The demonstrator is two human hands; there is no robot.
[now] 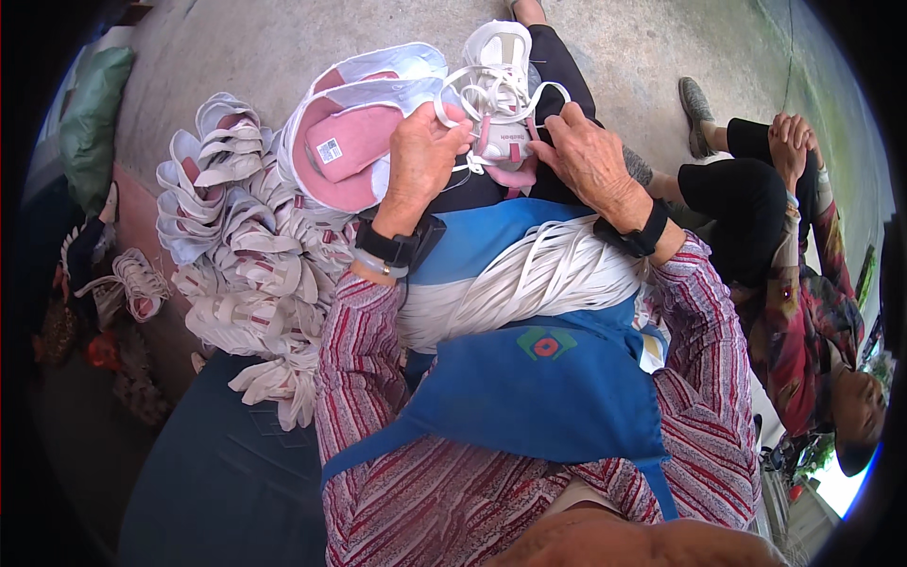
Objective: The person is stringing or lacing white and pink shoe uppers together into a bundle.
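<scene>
A white and pink sneaker upper [498, 59] lies over my lap, its toe pointing away from me. White shoelace [446, 87] runs through its eyelets and loops out to both sides. On the left, my left hand [422, 159] has its fingers closed on one side of the lace. My right hand [588, 163] pinches lace at the upper's right edge, its fingertips partly hiding what they grip. A thick bundle of loose white laces [529, 279] lies across my blue apron [557, 387].
Nested white uppers with pink linings [354, 142] lie beside my left hand. A big pile of uppers [250, 246] rests left of me on a dark blue surface [217, 472]. More laced uppers [142, 282] and a green sack [94, 128] are farther left. Another person [794, 189] sits at right, hands clasped.
</scene>
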